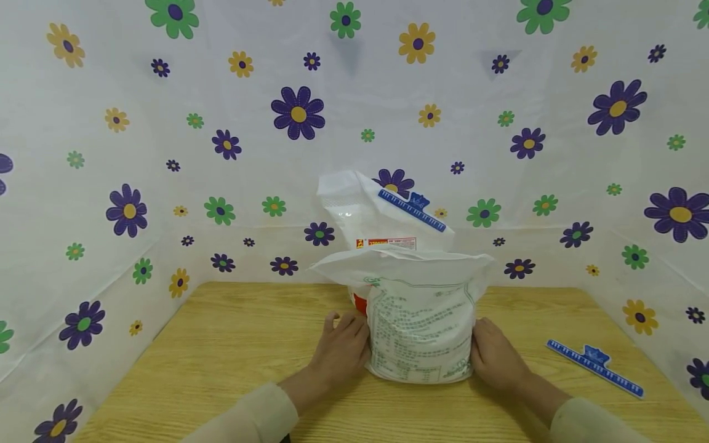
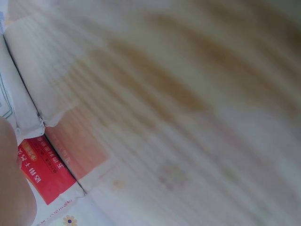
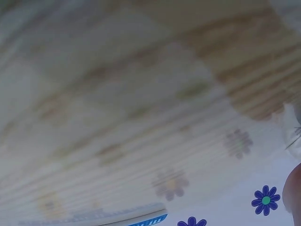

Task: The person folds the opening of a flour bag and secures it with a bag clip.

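A full white plastic bag (image 1: 421,326) with green print stands upright on the table, its top flaring wide. My left hand (image 1: 340,347) grips its lower left side, and my right hand (image 1: 495,355) holds the lower right side. Directly behind stands another white bag (image 1: 360,212) with red print. A blue piano-key clip (image 1: 412,210) sits slantwise across that rear bag's upper right edge. In the left wrist view, the rear bag's red panel (image 2: 44,167) shows beside part of the hand. Fingertips are largely hidden against the front bag.
A second blue piano-key clip (image 1: 595,367) lies on the wooden table (image 1: 232,357), to the right of my right hand. A white flower-patterned sheet (image 1: 249,123) encloses the table at the back and both sides.
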Action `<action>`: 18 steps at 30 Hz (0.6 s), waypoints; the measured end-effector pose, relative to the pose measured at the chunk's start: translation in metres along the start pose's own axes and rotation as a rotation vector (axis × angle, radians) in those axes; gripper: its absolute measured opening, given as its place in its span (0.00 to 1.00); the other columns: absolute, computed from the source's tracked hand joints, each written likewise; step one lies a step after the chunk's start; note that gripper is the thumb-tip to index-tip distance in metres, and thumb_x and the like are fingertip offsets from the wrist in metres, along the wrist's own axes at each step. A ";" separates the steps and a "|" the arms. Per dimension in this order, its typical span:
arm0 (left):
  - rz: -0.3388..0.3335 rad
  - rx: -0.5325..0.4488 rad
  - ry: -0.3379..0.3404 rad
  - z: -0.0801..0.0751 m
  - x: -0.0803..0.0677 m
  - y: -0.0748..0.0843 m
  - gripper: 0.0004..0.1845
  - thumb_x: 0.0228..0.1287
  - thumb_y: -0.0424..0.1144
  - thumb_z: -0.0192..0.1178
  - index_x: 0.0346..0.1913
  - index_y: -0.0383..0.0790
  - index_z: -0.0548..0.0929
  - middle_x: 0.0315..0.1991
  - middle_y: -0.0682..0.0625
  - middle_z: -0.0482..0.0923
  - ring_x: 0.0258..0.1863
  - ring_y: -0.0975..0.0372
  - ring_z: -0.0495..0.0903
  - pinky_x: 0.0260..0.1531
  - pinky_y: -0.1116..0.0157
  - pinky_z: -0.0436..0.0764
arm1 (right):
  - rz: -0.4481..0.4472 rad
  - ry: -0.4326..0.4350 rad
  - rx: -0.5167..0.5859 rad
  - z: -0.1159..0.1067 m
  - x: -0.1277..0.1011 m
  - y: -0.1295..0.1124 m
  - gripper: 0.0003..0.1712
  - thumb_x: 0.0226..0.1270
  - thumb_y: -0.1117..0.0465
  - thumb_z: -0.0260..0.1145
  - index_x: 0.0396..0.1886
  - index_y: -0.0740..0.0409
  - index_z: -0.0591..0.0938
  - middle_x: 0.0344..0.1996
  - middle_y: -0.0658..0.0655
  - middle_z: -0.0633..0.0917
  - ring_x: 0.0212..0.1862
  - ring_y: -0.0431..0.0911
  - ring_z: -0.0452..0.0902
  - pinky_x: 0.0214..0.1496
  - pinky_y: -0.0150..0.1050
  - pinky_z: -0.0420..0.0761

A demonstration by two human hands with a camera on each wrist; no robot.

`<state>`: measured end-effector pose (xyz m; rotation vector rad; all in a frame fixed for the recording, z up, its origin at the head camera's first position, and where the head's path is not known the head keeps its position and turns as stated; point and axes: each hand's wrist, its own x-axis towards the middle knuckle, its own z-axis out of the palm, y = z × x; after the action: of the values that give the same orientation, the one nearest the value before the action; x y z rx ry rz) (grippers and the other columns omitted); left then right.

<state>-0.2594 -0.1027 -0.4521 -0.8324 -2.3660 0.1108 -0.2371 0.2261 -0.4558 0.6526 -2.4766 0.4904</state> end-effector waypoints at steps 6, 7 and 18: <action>0.013 0.029 -0.009 -0.001 -0.006 -0.006 0.08 0.69 0.44 0.54 0.38 0.44 0.77 0.38 0.53 0.77 0.46 0.57 0.68 0.55 0.50 0.60 | 0.014 -0.019 0.013 0.002 0.001 -0.007 0.10 0.68 0.70 0.56 0.47 0.61 0.77 0.34 0.47 0.75 0.38 0.38 0.68 0.42 0.41 0.74; 0.013 0.027 -0.014 -0.002 -0.006 -0.008 0.08 0.69 0.44 0.54 0.37 0.44 0.77 0.38 0.53 0.77 0.46 0.57 0.68 0.55 0.50 0.60 | 0.012 -0.019 0.014 0.002 0.001 -0.008 0.10 0.68 0.70 0.56 0.47 0.61 0.77 0.34 0.47 0.75 0.38 0.39 0.68 0.42 0.41 0.74; 0.001 -0.071 -0.031 -0.004 -0.015 -0.020 0.05 0.68 0.42 0.57 0.38 0.43 0.78 0.39 0.52 0.78 0.47 0.57 0.70 0.56 0.50 0.59 | 0.010 -0.021 0.024 0.010 0.004 -0.016 0.08 0.68 0.70 0.56 0.44 0.59 0.76 0.32 0.46 0.73 0.37 0.37 0.65 0.40 0.38 0.73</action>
<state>-0.2592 -0.1280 -0.4517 -0.8714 -2.4103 0.0411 -0.2354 0.2069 -0.4582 0.6583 -2.4979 0.5209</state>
